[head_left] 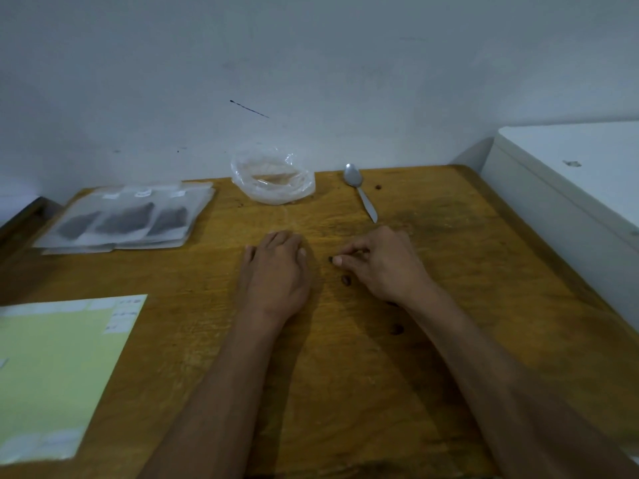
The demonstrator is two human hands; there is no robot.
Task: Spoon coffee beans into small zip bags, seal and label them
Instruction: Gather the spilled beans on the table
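My right hand (378, 262) pinches a stray coffee bean (331, 259) off the wooden table (449, 271); my left hand (276, 271) rests flat, relaxed. Filled, labelled zip bags (128, 216) lie at ten o'clock. Cleanup, I judge; next, the bean (346, 279) just nearer me.

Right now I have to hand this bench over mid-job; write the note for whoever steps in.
Left hand: flat on the table, holding nothing.
Right hand: thumb and finger pinching a stray coffee bean.
More loose beans lie near the right wrist.
Filled zip bags, three with white labels on top, are stacked far left.
The clear plastic bag at the back looks nearly empty; the spoon lies to its right, unused.
The label sheet sits near left.
Done: bagging, it seems.
Left: gather the stray beans; check seals, which blur hides.
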